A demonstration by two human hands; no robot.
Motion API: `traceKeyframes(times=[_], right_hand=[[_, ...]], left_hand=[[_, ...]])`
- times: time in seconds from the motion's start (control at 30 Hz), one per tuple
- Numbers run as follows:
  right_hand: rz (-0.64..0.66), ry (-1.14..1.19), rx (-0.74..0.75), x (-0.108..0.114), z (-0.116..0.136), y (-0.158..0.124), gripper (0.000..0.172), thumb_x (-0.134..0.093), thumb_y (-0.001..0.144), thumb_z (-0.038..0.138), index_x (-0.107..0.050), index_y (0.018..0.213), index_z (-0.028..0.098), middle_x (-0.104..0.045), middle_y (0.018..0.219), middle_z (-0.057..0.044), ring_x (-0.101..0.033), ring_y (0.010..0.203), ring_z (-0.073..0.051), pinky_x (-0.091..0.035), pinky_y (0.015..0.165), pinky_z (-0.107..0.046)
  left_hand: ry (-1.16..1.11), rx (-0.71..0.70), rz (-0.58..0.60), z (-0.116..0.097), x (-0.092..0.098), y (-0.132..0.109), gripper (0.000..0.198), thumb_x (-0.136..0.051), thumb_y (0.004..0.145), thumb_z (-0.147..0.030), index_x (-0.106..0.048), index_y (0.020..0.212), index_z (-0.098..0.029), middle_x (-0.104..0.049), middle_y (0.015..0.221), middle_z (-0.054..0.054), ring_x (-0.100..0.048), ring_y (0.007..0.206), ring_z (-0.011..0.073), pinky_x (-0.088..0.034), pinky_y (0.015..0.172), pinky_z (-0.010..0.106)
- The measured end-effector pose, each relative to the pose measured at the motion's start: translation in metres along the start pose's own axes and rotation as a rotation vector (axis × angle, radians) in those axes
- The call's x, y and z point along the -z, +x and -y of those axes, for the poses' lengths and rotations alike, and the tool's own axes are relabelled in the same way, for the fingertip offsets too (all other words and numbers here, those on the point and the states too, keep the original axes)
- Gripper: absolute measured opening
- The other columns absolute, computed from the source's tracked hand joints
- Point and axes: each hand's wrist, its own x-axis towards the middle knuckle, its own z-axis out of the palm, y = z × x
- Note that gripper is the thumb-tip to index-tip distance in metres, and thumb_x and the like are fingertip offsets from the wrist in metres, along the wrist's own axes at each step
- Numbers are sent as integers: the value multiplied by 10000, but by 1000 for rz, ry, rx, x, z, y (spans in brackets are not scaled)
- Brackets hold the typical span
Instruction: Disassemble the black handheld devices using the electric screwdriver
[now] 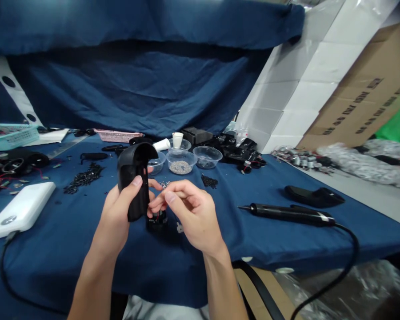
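My left hand (pixel 120 213) is wrapped round a black plastic housing (pixel 133 178), a hollow shell with a curved top, held upright above the blue cloth. Close by on the right, my right hand (pixel 195 211) has its thumb and fingers pinched together; whatever lies between them is too small to make out. Its fingertips are near the housing's open side. Below and behind the hands stands a dark part (pixel 157 222), partly covered by the fingers. A small pale connector (pixel 180 228) shows just under my right hand.
An electric screwdriver (pixel 286 214) and a black curved shell (pixel 315 196) lie to the right. Clear bowls (pixel 207 156), one holding small metal pieces, stand behind the hands. A white power bank (pixel 22 209) and black screws (pixel 83 178) are on the left. Cardboard (pixel 360 102) leans at the right.
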Motion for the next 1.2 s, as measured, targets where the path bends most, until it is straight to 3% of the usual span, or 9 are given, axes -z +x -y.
traceKeyframes(times=[0.2, 0.3, 0.4, 0.5, 0.63, 0.73, 0.87, 1.07, 1.2], right_hand=[[-10, 18, 30, 4, 2, -7, 228, -801, 1051, 423, -744, 952, 226, -892, 896, -33, -855, 766, -178, -700, 765, -306], [-44, -84, 57, 10, 2, -17, 167, -728, 1111, 414, -727, 1146, 251, -910, 1067, -34, -870, 871, -156, -667, 768, -259], [-47, -284, 110, 18, 5, -25, 158, -641, 1160, 360, -694, 1291, 289, -896, 1197, -21, -868, 1040, -151, -668, 889, -271], [-79, -533, 229, 28, 8, -27, 130, -613, 1162, 278, -740, 1190, 278, -864, 1214, -22, -828, 1156, -159, -635, 1014, -298], [-197, -719, 338, 42, 5, -19, 159, -619, 1131, 223, -771, 1097, 251, -812, 1113, -34, -776, 1070, -165, -612, 955, -305], [-267, -621, 244, 49, 1, -13, 163, -644, 1111, 255, -807, 1118, 251, -811, 998, -27, -772, 899, -156, -613, 801, -287], [-251, -303, 106, 52, 1, -11, 124, -745, 1054, 311, -848, 1076, 245, -835, 893, -22, -749, 683, -137, -644, 644, -268], [-210, -180, 49, 47, 7, -15, 111, -920, 930, 311, -889, 1024, 261, -863, 899, -21, -829, 735, -182, -740, 732, -307], [-185, -292, 149, 44, 5, -17, 153, -808, 1020, 212, -899, 1106, 299, -880, 1020, -22, -847, 819, -162, -737, 803, -282]], left_hand=[[-2, 54, 7, -1, -8, -1, 412, -809, 943, -586, -832, 1086, -200, -794, 845, 98, -746, 696, 269, -587, 535, 324], [53, 58, 21, 3, -4, 2, 501, -845, 894, -671, -827, 1099, -214, -811, 904, 102, -757, 664, 275, -636, 555, 356], [93, 32, -13, 7, -1, 3, 556, -841, 895, -721, -813, 1090, -202, -816, 953, 97, -762, 657, 256, -652, 550, 346], [95, 12, -36, 10, -4, 3, 556, -793, 940, -737, -806, 1109, -207, -817, 944, 94, -784, 736, 265, -637, 532, 306], [105, 25, -7, 12, -12, 1, 531, -806, 937, -703, -811, 1082, -192, -818, 919, 92, -753, 693, 238, -637, 543, 299], [132, 39, 8, 14, -17, 0, 546, -802, 938, -701, -815, 1055, -168, -820, 894, 99, -722, 641, 209, -636, 563, 293], [168, 71, 5, 18, -22, 1, 626, -791, 909, -770, -828, 1099, -175, -821, 861, 98, -730, 626, 219, -632, 543, 296], [186, 30, -42, 23, -24, 2, 590, -790, 919, -775, -814, 1079, -207, -850, 950, 93, -786, 715, 256, -679, 572, 327], [230, -26, -58, 22, -27, 0, 583, -737, 960, -785, -804, 1082, -219, -858, 982, 93, -793, 732, 266, -665, 583, 331]])
